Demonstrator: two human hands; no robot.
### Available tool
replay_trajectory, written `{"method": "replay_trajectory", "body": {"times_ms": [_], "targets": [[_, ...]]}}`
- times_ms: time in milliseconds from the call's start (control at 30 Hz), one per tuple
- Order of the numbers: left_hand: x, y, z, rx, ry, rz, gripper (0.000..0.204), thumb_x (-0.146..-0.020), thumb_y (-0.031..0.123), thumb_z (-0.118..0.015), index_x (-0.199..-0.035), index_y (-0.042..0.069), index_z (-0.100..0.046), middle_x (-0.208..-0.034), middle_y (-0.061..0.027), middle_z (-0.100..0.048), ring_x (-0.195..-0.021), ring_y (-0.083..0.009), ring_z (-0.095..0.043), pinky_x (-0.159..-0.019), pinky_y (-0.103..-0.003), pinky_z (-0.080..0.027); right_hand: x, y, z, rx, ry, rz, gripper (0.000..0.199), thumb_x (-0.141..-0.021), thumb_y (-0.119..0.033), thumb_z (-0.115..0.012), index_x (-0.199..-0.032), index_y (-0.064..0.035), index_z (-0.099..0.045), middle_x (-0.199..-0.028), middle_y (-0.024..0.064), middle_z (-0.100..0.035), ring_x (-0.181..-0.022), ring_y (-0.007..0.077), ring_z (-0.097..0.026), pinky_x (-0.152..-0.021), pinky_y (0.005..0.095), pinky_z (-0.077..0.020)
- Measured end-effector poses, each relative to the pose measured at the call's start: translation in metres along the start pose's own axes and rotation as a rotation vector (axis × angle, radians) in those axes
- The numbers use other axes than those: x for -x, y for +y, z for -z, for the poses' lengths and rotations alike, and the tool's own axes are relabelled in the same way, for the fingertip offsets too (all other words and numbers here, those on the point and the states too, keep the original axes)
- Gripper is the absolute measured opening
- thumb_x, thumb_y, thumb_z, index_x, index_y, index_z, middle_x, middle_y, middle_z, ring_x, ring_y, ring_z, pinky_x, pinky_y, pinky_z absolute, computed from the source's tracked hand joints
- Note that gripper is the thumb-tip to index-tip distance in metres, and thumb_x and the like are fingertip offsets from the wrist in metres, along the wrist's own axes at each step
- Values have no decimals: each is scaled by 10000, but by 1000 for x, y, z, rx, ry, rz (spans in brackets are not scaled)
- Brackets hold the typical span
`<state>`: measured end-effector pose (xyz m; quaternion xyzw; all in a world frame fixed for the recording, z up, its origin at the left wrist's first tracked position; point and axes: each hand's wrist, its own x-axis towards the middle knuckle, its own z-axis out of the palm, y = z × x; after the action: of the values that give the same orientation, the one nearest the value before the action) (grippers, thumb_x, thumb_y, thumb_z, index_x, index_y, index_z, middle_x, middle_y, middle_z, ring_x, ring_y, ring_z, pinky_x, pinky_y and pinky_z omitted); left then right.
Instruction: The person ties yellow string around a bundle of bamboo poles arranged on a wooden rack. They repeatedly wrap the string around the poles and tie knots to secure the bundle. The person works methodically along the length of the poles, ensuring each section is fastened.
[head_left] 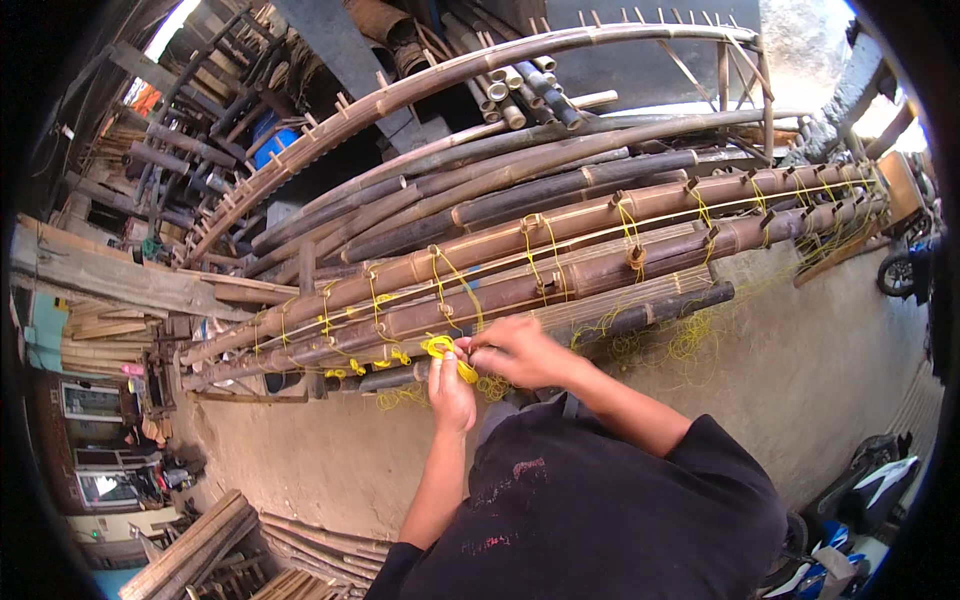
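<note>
My left hand (453,398) is closed around a small looped bundle of yellow cord (440,346), held up in front of the bamboo poles. Close beside it, my right hand (528,353) has its fingers bent together at the bundle, apparently pinching the cord; the fingertips are partly hidden. From the hands a yellow strand (474,296) rises to the poles. Just beyond lie a near bamboo pole (410,318) and a far bamboo pole (480,243), long and parallel, with short pegs and yellow cord tied at intervals. Several small yellow bundles (384,362) hang left of my hands.
A dark bamboo pole (655,312) lies low on the near side, with loose tangled yellow cord (690,338) around it. Behind stands a curved bamboo piece with pegs (400,92) and stacked poles (500,165). Cut bamboo (190,545) lies lower left; a motorbike (850,510) stands lower right.
</note>
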<state>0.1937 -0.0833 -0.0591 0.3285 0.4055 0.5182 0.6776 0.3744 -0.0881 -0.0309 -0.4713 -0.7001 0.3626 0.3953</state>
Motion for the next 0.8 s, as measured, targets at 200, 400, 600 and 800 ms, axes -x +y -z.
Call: {"method": "replay_trajectory", "body": {"times_ms": [200,400,600,800], "targets": [[-5,6,13,53,60,-7,143,-1018,164,-422,-999,59,-517,-1083,-89,-572,-1082,-186,-539,-980,-344,-410,56,110,114,-21,1169,-369,190,-969,-144,-545,-1079,7,-583,-960,78,-628,-853,158,-582,-756,310,-483],[-8,6,5,40,-20,64,171,-1024,177,-400,-996,57,-519,-1069,-90,-586,-1070,-195,-556,-983,-367,-414,83,157,131,287,1050,-554,203,-923,-152,-589,-1034,11,-634,-925,164,-651,-869,273,-638,-785,368,-502],[-19,13,10,51,-54,90,165,-1016,166,-411,-993,49,-524,-1038,-96,-592,-1010,-200,-575,-952,-380,-453,70,147,130,502,1103,-436,148,-907,-124,-602,-987,-13,-657,-865,161,-656,-769,283,-642,-713,375,-506],[-23,18,27,59,-81,112,168,-1021,163,-399,-983,51,-520,-997,-87,-582,-978,-205,-586,-925,-383,-468,65,130,142,336,997,-377,142,-916,-118,-590,-999,-11,-630,-841,169,-678,-753,257,-673,-691,346,-513]]}}
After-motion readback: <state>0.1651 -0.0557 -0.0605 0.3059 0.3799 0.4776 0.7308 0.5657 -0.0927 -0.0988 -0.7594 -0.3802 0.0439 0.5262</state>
